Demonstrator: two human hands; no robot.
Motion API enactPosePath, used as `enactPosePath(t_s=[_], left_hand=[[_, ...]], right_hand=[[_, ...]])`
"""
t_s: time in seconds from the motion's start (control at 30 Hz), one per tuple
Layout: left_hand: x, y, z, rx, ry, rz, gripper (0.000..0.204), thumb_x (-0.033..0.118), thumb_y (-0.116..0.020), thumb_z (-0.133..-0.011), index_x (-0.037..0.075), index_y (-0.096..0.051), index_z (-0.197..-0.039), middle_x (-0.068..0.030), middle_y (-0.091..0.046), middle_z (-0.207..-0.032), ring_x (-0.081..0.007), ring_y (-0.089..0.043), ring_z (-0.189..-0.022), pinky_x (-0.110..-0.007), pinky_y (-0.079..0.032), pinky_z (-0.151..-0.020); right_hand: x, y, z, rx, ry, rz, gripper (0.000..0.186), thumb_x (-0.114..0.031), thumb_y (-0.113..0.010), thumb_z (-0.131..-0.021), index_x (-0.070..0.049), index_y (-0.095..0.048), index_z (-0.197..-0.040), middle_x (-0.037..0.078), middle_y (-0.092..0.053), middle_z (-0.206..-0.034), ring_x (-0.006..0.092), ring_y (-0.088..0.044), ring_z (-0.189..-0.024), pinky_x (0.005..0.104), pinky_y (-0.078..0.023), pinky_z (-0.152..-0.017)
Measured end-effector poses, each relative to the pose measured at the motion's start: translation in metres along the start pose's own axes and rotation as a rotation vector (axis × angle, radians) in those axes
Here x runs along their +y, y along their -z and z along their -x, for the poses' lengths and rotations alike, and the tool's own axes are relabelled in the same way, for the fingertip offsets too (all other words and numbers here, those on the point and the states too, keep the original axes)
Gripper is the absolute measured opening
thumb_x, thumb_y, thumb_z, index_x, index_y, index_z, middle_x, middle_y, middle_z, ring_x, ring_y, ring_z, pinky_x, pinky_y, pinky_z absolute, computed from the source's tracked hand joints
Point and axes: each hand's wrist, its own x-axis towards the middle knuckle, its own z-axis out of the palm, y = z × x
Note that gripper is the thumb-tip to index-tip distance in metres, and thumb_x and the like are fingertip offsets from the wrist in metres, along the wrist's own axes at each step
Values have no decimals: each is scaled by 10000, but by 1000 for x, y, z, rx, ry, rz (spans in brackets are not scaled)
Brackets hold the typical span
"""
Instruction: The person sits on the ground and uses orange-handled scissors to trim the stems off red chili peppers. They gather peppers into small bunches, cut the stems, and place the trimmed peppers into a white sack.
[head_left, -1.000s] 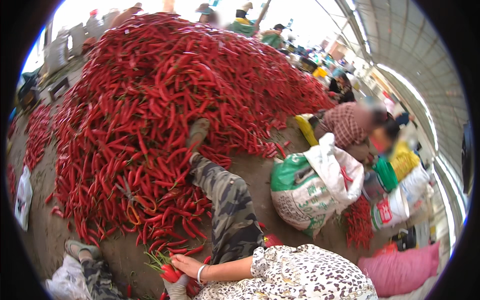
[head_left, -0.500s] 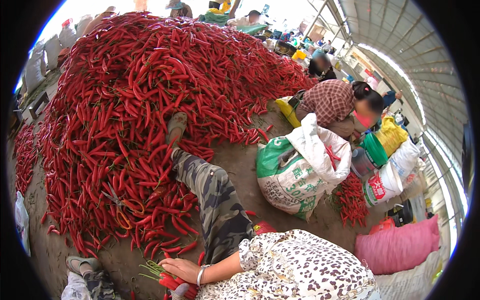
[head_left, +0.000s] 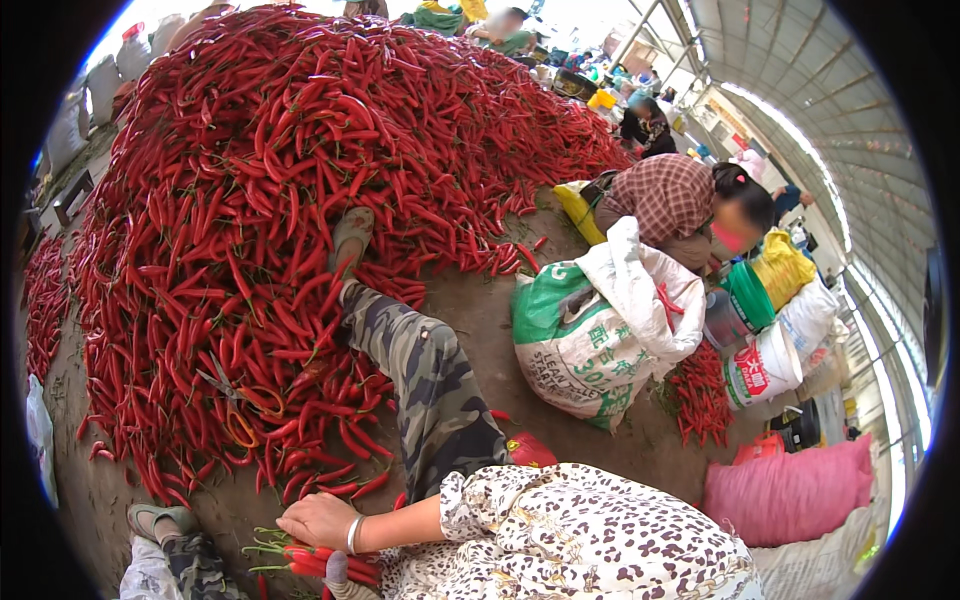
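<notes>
My right hand [head_left: 318,520], bare with a bracelet, lies with curled fingers over a bunch of red chilies with green stems [head_left: 305,560]. My left hand [head_left: 342,580], in a grey glove, grips this bunch from below, mostly hidden at the lower edge. A great heap of red chilies [head_left: 250,170] fills the upper left, with orange-handled scissors [head_left: 245,410] lying on it. My camouflage-clad right leg [head_left: 420,380] stretches into the heap, its sandaled foot resting among the chilies.
A white-and-green woven sack [head_left: 590,340] stands right of my leg. Beyond it a person in a checked shirt [head_left: 650,200] bends beside buckets [head_left: 745,300]. A small chili pile [head_left: 700,400] and pink sack [head_left: 785,490] lie at right. Other people [head_left: 645,125] sit farther back.
My right hand has moved leftward along the bunch, its fingers now nearer the stem ends. The whole view has shifted upward and left. The person in the checked shirt bends forward.
</notes>
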Motion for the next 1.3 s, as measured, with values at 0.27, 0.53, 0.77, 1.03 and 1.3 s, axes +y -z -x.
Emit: enactPosePath(t_s=[0.27, 0.53, 0.77, 1.03, 1.3], left_hand=[[-1, 10, -8, 31, 65, 7, 546, 270, -604, -769, 70, -371, -1221, -72, -501, -1061, -220, -512, -945, -355, -432, -831], [-20, 10, -16, 20, 147, 86, 525, 251, -587, -780, 70, -363, -1218, -73, -487, -1077, -233, -500, -970, -363, -421, -849], [-9, 64, -24, -44, 82, 479, 506, 234, -573, -788, 71, -356, -1216, -74, -475, -1091, -244, -490, -993, -369, -412, -865], [98, 39, 18, 81, -537, 169, 706, 290, -675, -695, 68, -341, -1276, -80, -496, -1052, -225, -504, -909, -410, -386, -875], [88, 48, 23, 219, -553, 219, 746, 297, -689, -687, 66, -324, -1295, -97, -486, -1079, -248, -501, -938, -427, -387, -886]], right_hand=[[14, -24, -18, -280, -240, -583, 587, -519, -296, -898, -29, -601, -1003, 160, -589, -1062, 281, -552, -996, 365, -398, -864], [4, 0, -12, -394, 16, -303, 622, -402, -539, -812, -31, -354, -1276, 170, -531, -1121, 298, -511, -1060, 352, -393, -884], [-37, 57, -29, -461, -71, -404, 540, -305, -644, -716, -33, -500, -1159, 116, -546, -1121, 265, -493, -1080, 354, -403, -913], [116, 43, -20, 233, -560, -646, 212, -133, -525, -868, -22, -574, -1042, 28, -605, -850, 85, -564, -746, 205, -461, -659], [113, -22, -18, -186, -337, 33, 211, -189, -594, -774, -66, -624, -943, 129, -640, -888, 266, -614, -848, 330, -470, -773]])
